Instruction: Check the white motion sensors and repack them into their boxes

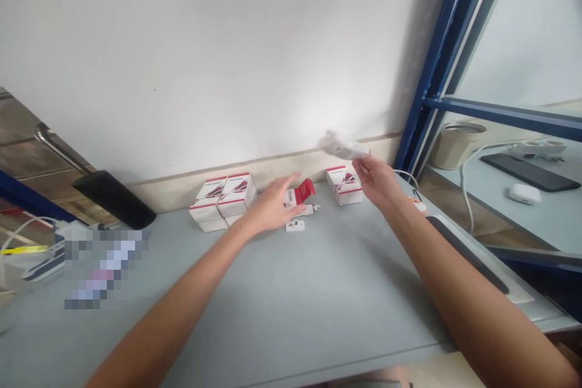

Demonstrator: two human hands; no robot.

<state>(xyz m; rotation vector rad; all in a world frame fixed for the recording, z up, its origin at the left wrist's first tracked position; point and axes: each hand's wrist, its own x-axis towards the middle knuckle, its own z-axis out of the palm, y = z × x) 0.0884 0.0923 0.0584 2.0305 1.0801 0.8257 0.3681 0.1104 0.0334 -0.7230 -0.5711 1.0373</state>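
Note:
My left hand [271, 205] is beside a small white box [291, 197] whose red flap stands raised. Its fingers are stretched out and apart, partly covering the box; whether they touch it I cannot tell. In front of the box lies a small flat white piece [295, 226] with dark marks, and more small white parts [313, 209] rest by its right side. Higher up, my right hand [375, 179] pinches a whitish, see-through plastic bag [343, 147], smeared by motion. Behind and below that hand stands a closed red-and-white box [344, 185].
Several red-and-white boxes [222, 200], banded together, stand against the wall. A black-padded metal bar [113, 199] leans at the left, near cables and a blurred-out patch. On the right are a dark flat device [468, 254], a blue frame [431, 66] and a shelf holding a tin [459, 145].

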